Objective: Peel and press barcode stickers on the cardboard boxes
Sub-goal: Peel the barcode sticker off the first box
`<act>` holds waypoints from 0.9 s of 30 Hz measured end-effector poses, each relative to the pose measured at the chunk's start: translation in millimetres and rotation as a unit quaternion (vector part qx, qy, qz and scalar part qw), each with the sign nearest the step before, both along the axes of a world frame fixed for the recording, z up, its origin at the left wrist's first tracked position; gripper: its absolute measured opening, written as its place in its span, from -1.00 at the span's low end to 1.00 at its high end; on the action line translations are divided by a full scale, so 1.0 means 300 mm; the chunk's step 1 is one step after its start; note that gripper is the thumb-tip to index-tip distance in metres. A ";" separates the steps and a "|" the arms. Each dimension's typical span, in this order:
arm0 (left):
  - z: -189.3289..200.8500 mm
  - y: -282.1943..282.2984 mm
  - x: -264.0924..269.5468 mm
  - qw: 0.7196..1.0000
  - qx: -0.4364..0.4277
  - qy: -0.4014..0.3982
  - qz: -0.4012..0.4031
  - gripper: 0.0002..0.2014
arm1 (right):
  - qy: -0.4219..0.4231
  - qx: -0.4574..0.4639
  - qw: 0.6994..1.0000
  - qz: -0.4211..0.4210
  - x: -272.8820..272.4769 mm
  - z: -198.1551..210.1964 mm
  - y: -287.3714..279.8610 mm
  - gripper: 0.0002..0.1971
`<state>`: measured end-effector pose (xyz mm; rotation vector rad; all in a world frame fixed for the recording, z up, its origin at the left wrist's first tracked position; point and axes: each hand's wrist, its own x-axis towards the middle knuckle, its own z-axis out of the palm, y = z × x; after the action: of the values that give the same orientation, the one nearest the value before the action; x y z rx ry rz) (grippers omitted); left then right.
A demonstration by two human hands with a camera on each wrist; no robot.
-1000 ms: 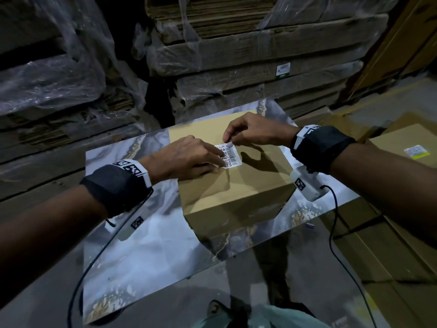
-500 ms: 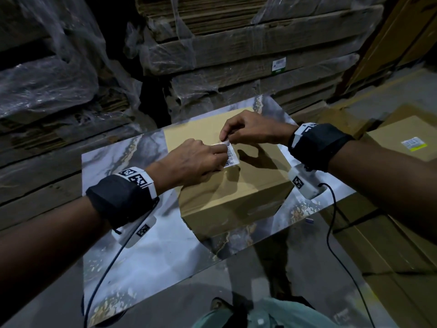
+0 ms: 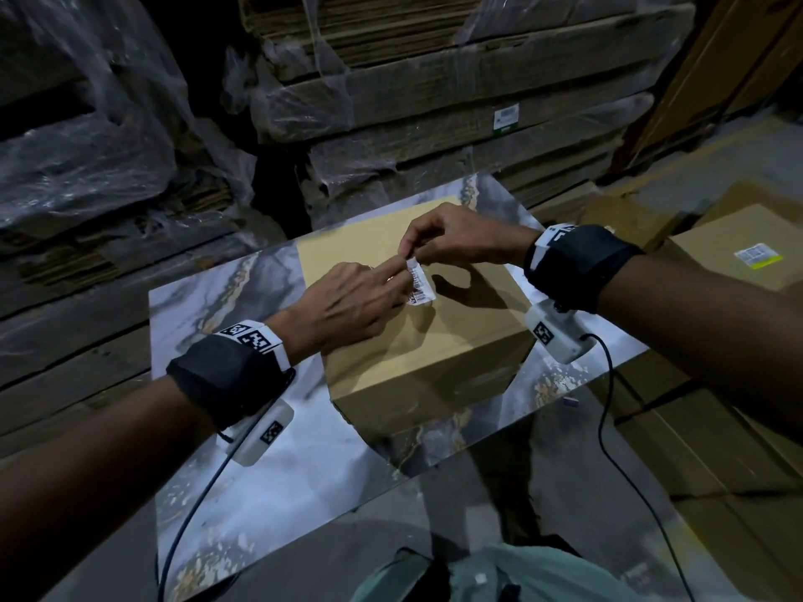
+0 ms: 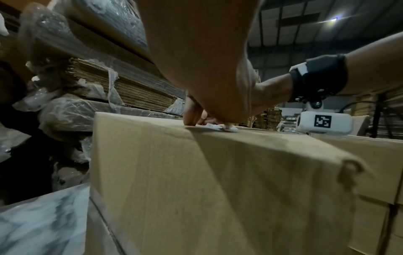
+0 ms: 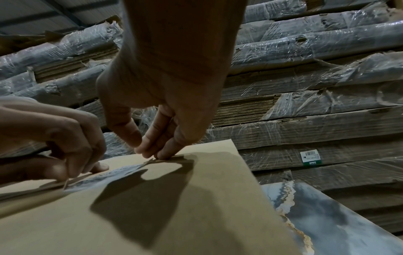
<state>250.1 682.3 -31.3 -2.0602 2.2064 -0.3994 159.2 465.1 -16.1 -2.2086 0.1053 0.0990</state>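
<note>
while both hands work over it, the barcode sticker (image 3: 420, 283) lies on top of the cardboard box (image 3: 417, 341), a small white strip with black bars, its far end lifted off the cardboard. the right hand (image 3: 456, 243) pinches that raised end between thumb and fingers (image 5: 150, 146), curled close together. the left hand (image 3: 347, 306) rests on the box top just beside the sticker's left edge; from the right wrist view its fingers (image 5: 87, 151) are bent and a fingertip touches the sticker's near part, though whether they pinch it or only press it i cannot tell. the box is plain tan and sits on a marbled grey counter (image 3: 217, 306). one sticker is being handled, on one box. a second box (image 3: 738, 249) with its own label stands well apart to the right. behind the counter are stacks of flat cardboard (image 3: 434, 80) wrapped in clear plastic film.
</note>
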 end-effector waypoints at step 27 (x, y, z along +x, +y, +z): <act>-0.068 0.107 0.042 0.874 -0.155 0.437 0.145 -0.61 | -0.145 -0.238 0.956 -0.094 -0.170 -0.061 0.220 -0.70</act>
<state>262.8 714.5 -51.7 -3.1607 2.2250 0.3153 108.3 531.2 -34.4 -2.6511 0.1905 -0.3964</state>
